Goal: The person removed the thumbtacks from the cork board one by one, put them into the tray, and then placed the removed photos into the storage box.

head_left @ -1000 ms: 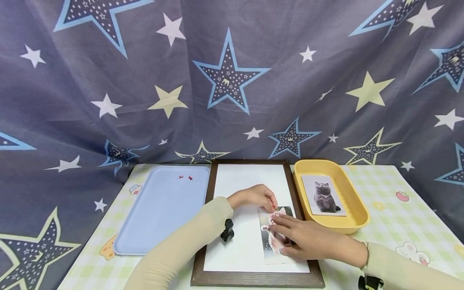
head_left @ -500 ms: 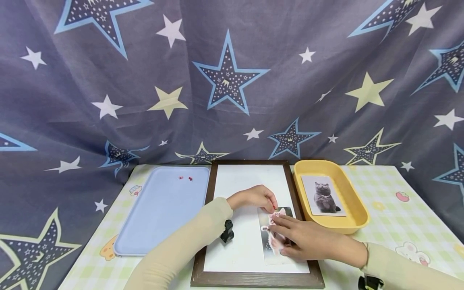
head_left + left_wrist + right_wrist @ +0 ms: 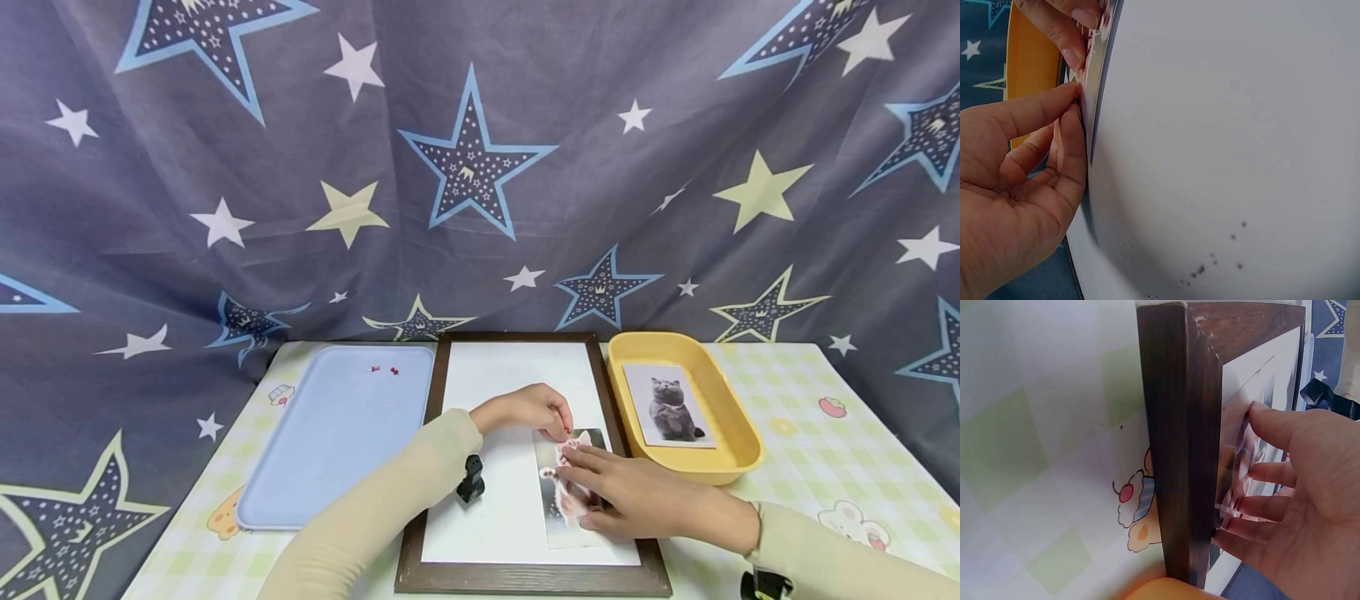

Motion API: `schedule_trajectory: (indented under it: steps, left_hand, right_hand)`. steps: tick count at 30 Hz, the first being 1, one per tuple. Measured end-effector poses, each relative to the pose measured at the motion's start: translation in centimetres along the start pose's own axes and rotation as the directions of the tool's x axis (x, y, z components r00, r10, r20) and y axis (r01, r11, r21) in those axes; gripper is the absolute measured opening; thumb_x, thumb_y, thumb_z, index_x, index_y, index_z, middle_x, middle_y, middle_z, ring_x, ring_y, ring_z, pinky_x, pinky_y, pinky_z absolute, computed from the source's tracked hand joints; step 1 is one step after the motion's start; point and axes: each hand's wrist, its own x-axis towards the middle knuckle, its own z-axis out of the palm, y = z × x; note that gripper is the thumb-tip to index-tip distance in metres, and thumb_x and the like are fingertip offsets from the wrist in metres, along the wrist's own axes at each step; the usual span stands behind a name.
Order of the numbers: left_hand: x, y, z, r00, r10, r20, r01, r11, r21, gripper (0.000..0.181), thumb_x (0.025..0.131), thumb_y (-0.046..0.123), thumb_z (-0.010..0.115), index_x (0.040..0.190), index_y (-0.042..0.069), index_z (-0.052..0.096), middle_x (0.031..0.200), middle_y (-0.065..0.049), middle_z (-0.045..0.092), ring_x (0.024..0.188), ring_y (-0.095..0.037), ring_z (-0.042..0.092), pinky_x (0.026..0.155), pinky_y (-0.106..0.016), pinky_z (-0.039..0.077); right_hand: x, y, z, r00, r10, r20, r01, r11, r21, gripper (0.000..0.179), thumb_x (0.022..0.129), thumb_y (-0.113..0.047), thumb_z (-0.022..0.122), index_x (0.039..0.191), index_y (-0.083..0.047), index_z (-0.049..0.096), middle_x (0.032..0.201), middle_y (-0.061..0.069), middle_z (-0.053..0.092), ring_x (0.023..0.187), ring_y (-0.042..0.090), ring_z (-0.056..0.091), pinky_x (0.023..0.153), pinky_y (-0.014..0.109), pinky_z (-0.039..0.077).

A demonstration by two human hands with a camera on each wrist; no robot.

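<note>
A photo of a pink-and-white kitten (image 3: 553, 518) lies on the white board (image 3: 480, 521), near the right side of its dark wooden frame (image 3: 532, 577). At the photo's top edge my left hand (image 3: 531, 410) pinches a red push pin (image 3: 567, 431) between thumb and forefinger. In the left wrist view the fingertips of the left hand (image 3: 1029, 162) meet right at the photo and mostly hide the pin. My right hand (image 3: 645, 497) rests on the photo with its fingers extended, covering much of the kitten. The right wrist view has that hand (image 3: 1310, 494) spread over the photo.
On the left lies a light blue tray (image 3: 330, 450) with two red push pins (image 3: 384, 369) near its far edge. Right of the frame, a yellow bin (image 3: 738, 433) holds a photo of a grey cat (image 3: 672, 408). A starry curtain (image 3: 480, 275) hangs behind the table.
The left fingertips have shifted very slightly at the photo's top edge, still with the push pin. The right hand and the photo have stayed put.
</note>
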Motion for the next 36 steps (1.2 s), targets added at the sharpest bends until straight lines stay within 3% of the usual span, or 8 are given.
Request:
schedule_trajectory:
  steps: [28,36]
  left_hand:
    - [-0.16,-0.03,-0.05,1.000,0.004,0.004,-0.004,1.000,0.004,0.014,0.083,-0.002,0.071,0.095,-0.006,0.071,0.069,0.006,0.061,0.064,-0.005,0.053,0.062,-0.015,0.045]
    - [0.26,-0.59,-0.06,1.000,-0.013,-0.009,0.013,0.998,-0.053,0.013,0.085,0.003,0.073,0.095,-0.005,0.070,0.070,0.006,0.063,0.065,-0.005,0.058,0.063,-0.014,0.049]
  right_hand:
    - [0.03,-0.11,0.13,1.000,-0.011,-0.018,0.011,1.000,-0.019,0.061,0.097,-0.042,0.066,0.150,-0.016,0.051,0.156,0.015,0.048,0.142,0.036,0.049,0.101,0.050,0.056]
    - [0.08,-0.05,0.13,1.000,-0.016,-0.018,0.016,1.000,-0.016,0.060,0.098,-0.041,0.066,0.150,-0.015,0.051,0.156,0.016,0.048,0.142,0.036,0.049,0.100,0.049,0.057]
